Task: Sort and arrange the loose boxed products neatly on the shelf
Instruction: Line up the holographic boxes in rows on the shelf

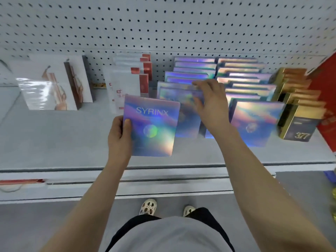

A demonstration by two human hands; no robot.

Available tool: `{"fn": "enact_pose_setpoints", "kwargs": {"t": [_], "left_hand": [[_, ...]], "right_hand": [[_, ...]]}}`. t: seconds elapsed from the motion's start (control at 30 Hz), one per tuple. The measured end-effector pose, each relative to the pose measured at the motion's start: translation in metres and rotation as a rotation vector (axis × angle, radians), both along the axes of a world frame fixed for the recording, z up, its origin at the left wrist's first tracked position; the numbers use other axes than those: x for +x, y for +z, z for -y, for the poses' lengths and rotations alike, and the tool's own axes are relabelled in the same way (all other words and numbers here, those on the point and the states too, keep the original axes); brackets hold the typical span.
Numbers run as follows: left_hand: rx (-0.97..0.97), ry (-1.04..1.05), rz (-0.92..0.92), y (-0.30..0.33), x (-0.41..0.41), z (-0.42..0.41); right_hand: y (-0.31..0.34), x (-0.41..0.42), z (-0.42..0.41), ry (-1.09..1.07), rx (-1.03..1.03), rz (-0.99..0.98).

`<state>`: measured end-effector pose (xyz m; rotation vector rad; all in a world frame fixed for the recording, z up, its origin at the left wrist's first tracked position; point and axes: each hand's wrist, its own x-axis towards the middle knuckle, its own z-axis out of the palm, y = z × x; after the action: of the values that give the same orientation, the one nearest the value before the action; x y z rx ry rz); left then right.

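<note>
My left hand [119,137] grips the left edge of a holographic box marked SYRINX [151,126], held upright above the shelf [63,135]. My right hand [211,104] reaches over a row of the same holographic boxes [181,82]. Its fingers rest on the top edge of the front box [185,115], thumb on the box's face; motion blur hides the exact hold. A second row of holographic boxes [252,84] stands to the right.
White boxes with red trim [131,77] stand left of the holographic rows. Large white boxes with a figure print [54,84] sit at far left. Gold and dark boxes [298,110] stand at the right beside a red panel [325,106]. Pegboard [163,24] backs the shelf.
</note>
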<state>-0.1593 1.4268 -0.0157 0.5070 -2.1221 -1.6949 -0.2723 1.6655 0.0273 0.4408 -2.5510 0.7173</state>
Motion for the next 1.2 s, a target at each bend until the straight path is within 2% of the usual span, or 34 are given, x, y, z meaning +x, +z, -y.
{"fn": "enact_pose_setpoints", "kwargs": {"t": [0.07,0.1,0.17,0.23,0.3,0.37,0.53,0.67,0.93,1.2], "left_hand": [[0.014,-0.022,-0.004,-0.001,0.004,-0.019],[0.026,-0.029,-0.009,-0.001,0.005,-0.030],[0.053,-0.042,-0.010,-0.004,0.004,-0.050],[0.056,-0.051,-0.005,-0.008,0.002,-0.067],[0.012,-0.061,-0.004,-0.014,0.002,-0.079],[-0.033,-0.072,0.027,-0.021,-0.001,-0.084],[-0.177,-0.149,0.061,-0.029,-0.007,-0.093],[-0.323,-0.108,0.130,-0.034,-0.006,-0.104],[-0.368,-0.075,0.230,-0.038,-0.014,-0.106],[-0.398,-0.054,0.238,-0.039,-0.013,-0.101]], "right_hand": [[0.013,0.003,-0.002,0.191,-0.172,0.152],[0.020,0.006,-0.003,0.287,-0.192,0.281],[0.026,0.012,-0.006,0.413,-0.092,0.466],[0.024,0.014,-0.013,0.454,-0.019,0.515],[0.022,0.013,-0.020,0.464,-0.047,0.527],[0.018,0.009,-0.025,0.461,-0.032,0.496],[0.007,0.001,-0.024,0.374,0.180,0.284],[0.007,0.003,-0.020,0.334,0.354,0.139],[-0.006,0.001,-0.018,0.232,0.417,-0.019],[-0.009,0.001,-0.018,0.238,0.428,-0.003]]}}
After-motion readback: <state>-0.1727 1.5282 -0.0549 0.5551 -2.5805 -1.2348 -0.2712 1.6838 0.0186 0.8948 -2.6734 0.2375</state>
